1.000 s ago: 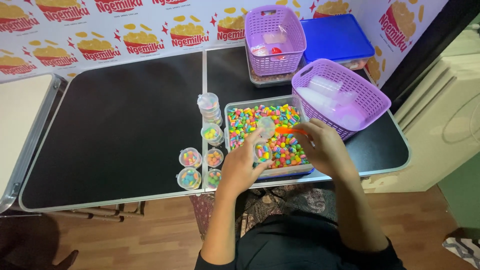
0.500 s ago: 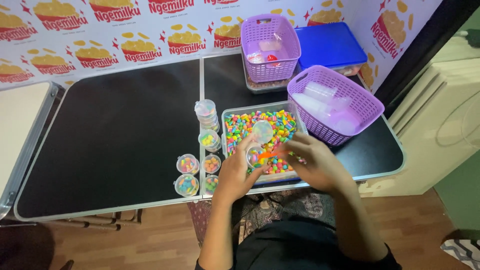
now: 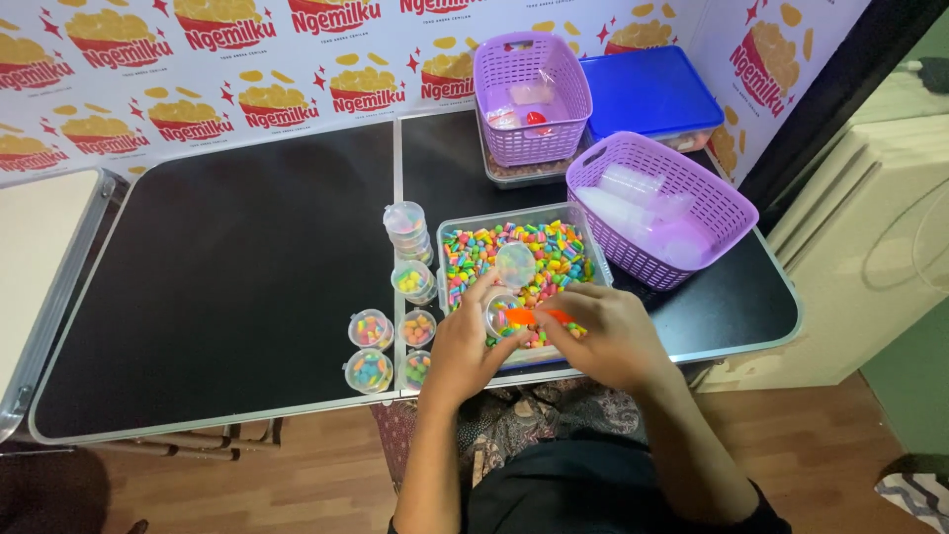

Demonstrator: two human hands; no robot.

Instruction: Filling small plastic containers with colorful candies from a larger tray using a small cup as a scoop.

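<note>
Black folding table [image 3: 217, 287] with metal edging, set against a wall banner [image 3: 148, 69] of repeated red and yellow snack pictures. Wooden plank floor [image 3: 297, 485] below. Cream cabinet [image 3: 870, 247] at right, pale tabletop [image 3: 30, 247] at left. Even indoor light.

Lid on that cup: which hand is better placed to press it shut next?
Probably the right. The left hand wraps the small cup over the candy tub, so its grip is taken. The right hand pinches only the orange scoop, beside the open hinged lid.
</note>
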